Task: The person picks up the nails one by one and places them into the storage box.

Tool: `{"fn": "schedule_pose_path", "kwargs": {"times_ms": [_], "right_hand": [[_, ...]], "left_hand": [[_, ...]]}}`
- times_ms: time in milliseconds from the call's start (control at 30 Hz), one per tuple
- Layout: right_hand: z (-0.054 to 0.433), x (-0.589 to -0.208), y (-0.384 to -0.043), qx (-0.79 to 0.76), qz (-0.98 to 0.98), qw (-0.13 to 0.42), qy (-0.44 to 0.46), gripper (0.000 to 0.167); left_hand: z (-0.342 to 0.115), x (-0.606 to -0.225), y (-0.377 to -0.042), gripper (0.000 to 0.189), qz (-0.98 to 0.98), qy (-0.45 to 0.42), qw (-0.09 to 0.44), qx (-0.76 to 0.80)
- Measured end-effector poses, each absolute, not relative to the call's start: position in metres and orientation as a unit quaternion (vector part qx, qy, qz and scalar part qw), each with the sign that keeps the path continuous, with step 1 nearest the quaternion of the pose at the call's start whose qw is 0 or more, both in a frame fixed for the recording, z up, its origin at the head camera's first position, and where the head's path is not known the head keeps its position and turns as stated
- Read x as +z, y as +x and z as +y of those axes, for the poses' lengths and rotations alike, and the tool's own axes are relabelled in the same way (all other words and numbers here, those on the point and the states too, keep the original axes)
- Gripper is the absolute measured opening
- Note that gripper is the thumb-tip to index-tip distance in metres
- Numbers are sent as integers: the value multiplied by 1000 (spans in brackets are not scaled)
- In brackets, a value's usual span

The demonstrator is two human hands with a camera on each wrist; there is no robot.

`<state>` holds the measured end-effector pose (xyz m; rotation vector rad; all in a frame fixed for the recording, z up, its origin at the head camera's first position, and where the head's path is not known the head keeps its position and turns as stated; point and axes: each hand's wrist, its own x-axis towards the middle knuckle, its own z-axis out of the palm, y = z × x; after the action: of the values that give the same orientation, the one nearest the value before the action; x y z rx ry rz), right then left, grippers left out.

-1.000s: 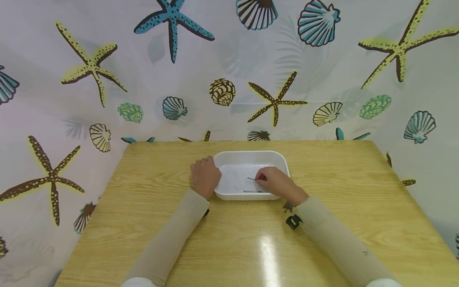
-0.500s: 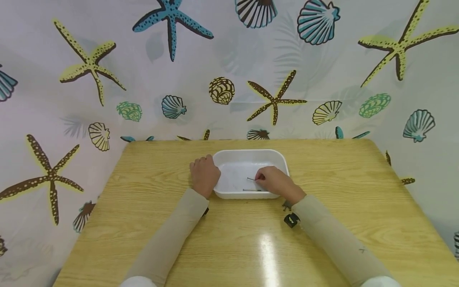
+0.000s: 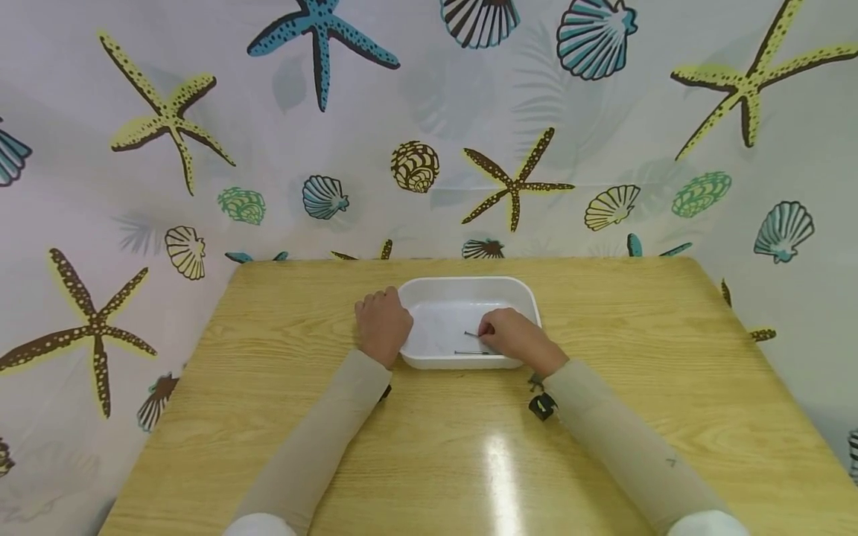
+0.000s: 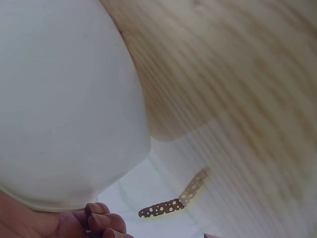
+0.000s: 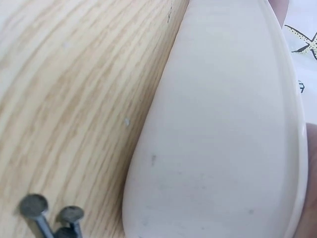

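A white rectangular tray [image 3: 462, 362] sits on the wooden table. At its left end my left hand [image 3: 383, 321] grips the rim, and in the left wrist view the curled fingers [image 4: 101, 220] show at the tray's edge. Inside the tray, toward the right, my right hand [image 3: 512, 335] pinches a nail [image 3: 471, 334] whose free end points left. Another nail [image 3: 472, 353] lies along the tray's front wall. In the right wrist view the outer tray wall [image 5: 213, 124] hides most of the right hand, and the pinched nail is not visible there.
Several nails [image 5: 34, 206] lie on the table [image 3: 429, 439] just in front of the tray's right corner, beside the right wrist. Black camera mounts [image 3: 542, 406] sit at the wrists. A patterned cloth [image 3: 375, 112] with starfish and shells hangs behind the table.
My right wrist has shifted slightly to the left, while its fingers keep the nail pinched in the tray. The left hand stays on the rim. The head view has tilted very slightly.
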<state>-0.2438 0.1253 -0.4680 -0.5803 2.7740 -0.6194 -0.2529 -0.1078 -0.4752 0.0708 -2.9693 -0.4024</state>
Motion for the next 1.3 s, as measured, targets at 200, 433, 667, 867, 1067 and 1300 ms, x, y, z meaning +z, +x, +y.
{"fn": "schedule_pose_path", "kwargs": {"times_ms": [200, 433, 667, 867, 1067, 1300], "right_hand": [[125, -467, -245, -209, 949, 129, -196, 6], [125, -465, -245, -209, 951, 121, -195, 6], [125, -463, -244, -207, 953, 118, -189, 7], [122, -463, -242, -222, 952, 70, -201, 13], [128, -461, -237, -265, 942, 27, -204, 16], [151, -447, -221, -305, 929, -19, -210, 19]], "left_hand": [[-107, -475, -253, 17, -988, 26, 67, -134], [-107, -472, -253, 18, -987, 26, 75, -137], [-106, -472, -255, 19, -987, 28, 67, -143], [-107, -474, -255, 20, -988, 34, 56, -137], [-107, -475, -255, 19, -987, 30, 67, -145], [-107, -475, -254, 20, -987, 27, 78, -138]]}}
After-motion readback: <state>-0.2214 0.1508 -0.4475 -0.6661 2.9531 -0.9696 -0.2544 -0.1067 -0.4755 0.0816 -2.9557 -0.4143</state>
